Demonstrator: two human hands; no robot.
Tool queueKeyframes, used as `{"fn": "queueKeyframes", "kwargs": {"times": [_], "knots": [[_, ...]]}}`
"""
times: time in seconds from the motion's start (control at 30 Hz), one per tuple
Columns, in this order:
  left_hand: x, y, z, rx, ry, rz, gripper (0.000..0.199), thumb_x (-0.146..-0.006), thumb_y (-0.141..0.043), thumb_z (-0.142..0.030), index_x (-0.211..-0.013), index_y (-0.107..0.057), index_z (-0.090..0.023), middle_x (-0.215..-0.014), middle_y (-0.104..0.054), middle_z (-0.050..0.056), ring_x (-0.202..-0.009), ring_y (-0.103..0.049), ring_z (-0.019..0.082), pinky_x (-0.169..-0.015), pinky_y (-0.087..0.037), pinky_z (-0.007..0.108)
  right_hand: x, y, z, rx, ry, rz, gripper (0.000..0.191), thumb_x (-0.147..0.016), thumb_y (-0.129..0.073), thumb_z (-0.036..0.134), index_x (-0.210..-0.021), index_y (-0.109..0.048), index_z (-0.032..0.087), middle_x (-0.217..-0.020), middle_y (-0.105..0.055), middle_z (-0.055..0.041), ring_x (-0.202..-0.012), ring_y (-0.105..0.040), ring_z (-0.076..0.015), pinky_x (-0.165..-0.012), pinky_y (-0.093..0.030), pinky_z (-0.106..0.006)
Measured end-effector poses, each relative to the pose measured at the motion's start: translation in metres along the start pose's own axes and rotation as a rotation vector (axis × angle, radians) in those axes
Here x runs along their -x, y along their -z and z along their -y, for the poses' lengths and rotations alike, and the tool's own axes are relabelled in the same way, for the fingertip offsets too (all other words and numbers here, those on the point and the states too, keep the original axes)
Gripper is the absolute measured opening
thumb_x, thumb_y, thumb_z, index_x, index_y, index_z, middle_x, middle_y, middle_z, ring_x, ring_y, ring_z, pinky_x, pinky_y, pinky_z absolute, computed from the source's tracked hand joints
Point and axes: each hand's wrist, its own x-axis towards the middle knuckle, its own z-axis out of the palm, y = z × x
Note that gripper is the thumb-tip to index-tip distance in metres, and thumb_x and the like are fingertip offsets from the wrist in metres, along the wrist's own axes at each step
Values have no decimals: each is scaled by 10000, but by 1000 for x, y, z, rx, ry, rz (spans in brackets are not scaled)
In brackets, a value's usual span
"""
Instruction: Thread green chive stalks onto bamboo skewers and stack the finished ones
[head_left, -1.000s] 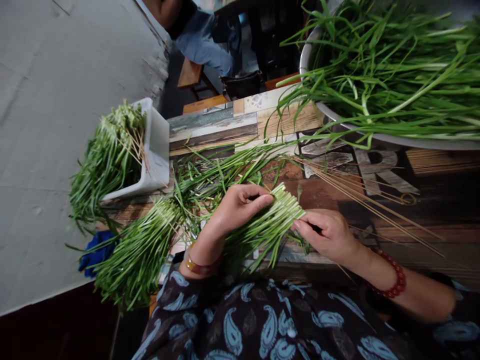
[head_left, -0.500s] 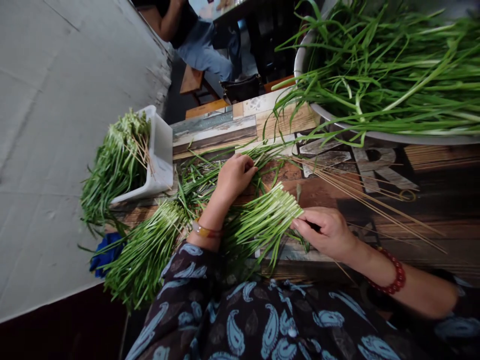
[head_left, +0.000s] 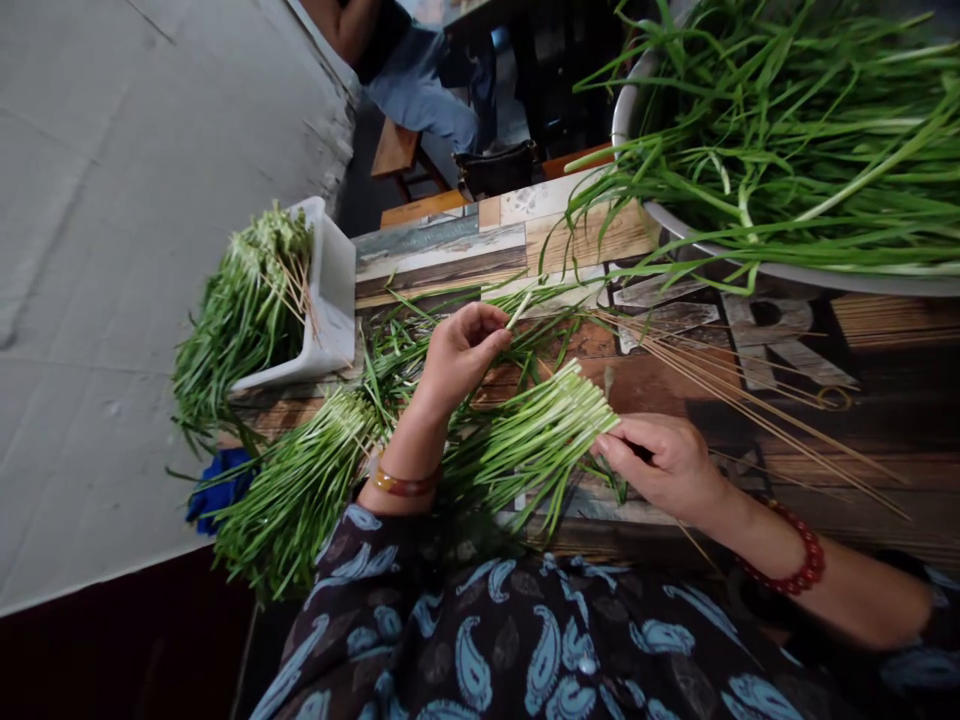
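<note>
My left hand [head_left: 466, 350] is pinched around a garlic chive stalk [head_left: 519, 312], its pale end pointing up past the fingertips. To the right, my right hand [head_left: 660, 462] grips the near edge of a flat row of garlic chives [head_left: 551, 425], with the pale cut ends lined up. Any stick inside that row is hidden. Loose chives [head_left: 412, 335] lie beneath and behind my left hand. Beside my left forearm rests a finished-looking bundle of chives [head_left: 300, 490]. Thin bamboo skewers [head_left: 697, 375] are spread on the table behind my right hand.
A white plastic bin [head_left: 334, 290] holding skewered chives [head_left: 251, 290] stands at the left by the wall. A large metal basin [head_left: 675, 225] heaped with long chives [head_left: 810, 150] fills the back right. Blue cloth [head_left: 221, 490] lies at the left edge. Another person's legs [head_left: 424, 95] show beyond the table.
My left hand has lifted slightly from the loose chives, and a pale stalk now sticks up from its fingertips. My right hand keeps its hold on the row. The view has shifted slightly.
</note>
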Motion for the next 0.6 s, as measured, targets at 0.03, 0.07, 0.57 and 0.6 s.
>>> {"fn": "queueKeyframes", "kwargs": {"times": [0.03,0.07,0.57,0.6], "knots": [[4,0,-3,43,18,-4,183,-711,-736,-273,-832,-686,-145,-697,-633,4,-614,-538,97,-589,-415,217,0,0,0,4,5,3,315,-900,-495,168,-595,-574,190,-540,-602,-2,-489,-534,-102,-517,-397,-226],[8,-1,-6,74,35,-9,194,-720,-738,-293,-839,-700,-144,-700,-644,8,-619,-548,99,-596,-425,219,0,0,0,10,7,7,312,-898,-497,165,-597,-576,189,-539,-603,-1,-486,-535,-101,-514,-396,-226],[40,-27,-5,22,-14,-54,154,-790,-708,-301,-766,-717,-149,-695,-614,16,-601,-507,90,-551,-386,214,-1,3,0,-9,-42,46,312,-917,-494,203,-622,-594,190,-548,-611,4,-487,-547,-100,-514,-397,-224],[40,-27,-6,-1,-40,-59,147,-793,-705,-292,-763,-718,-149,-694,-611,17,-603,-503,91,-553,-382,216,-1,3,0,-9,-38,47,309,-918,-497,204,-626,-598,189,-548,-611,5,-487,-548,-99,-514,-400,-221]]}}
